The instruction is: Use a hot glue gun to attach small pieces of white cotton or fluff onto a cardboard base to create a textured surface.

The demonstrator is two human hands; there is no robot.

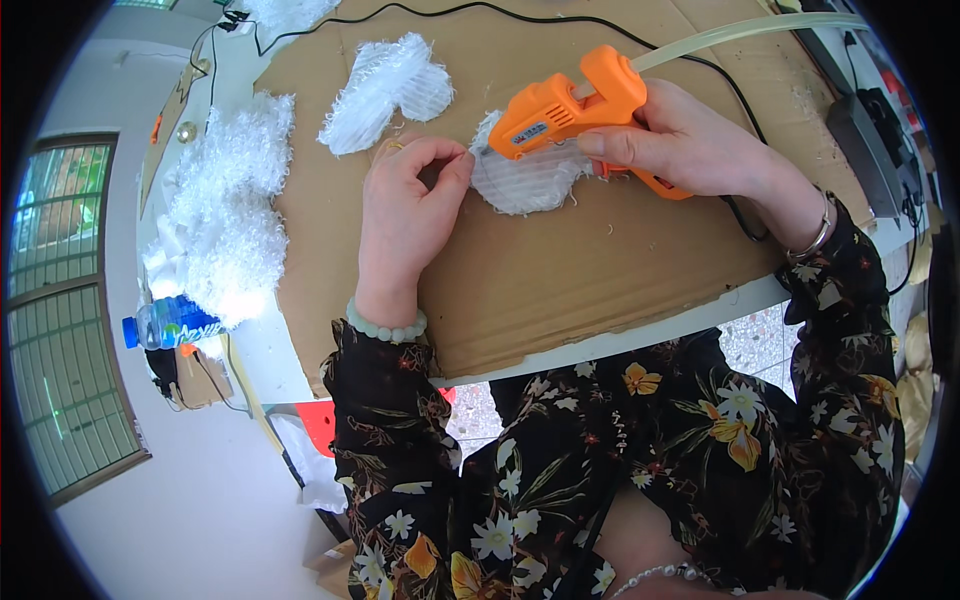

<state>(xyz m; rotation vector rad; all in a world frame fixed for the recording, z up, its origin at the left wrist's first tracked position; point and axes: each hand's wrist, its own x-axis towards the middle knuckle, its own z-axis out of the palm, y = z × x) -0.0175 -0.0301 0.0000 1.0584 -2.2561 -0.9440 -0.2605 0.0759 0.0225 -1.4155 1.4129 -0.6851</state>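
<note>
My right hand (690,140) is wrapped round an orange glue gun (560,112), with a long pale glue stick (740,35) running out of its back. The gun's front end is over a white fluffy fabric piece (530,182) lying on brown cardboard (540,270); the tip itself is hidden. At the left edge of that piece my left hand (412,195) pinches its border between thumb and forefinger. Beyond my left hand lies a second white fluffy piece (385,92), bent in shape, which nothing holds.
A heap of white fluffy pieces (225,210) lies along the left table side, beside a blue-capped plastic bottle (170,325). A black cable (470,10) crosses the far cardboard and loops down near my right wrist. A dark box-shaped device (868,150) stands at the right edge.
</note>
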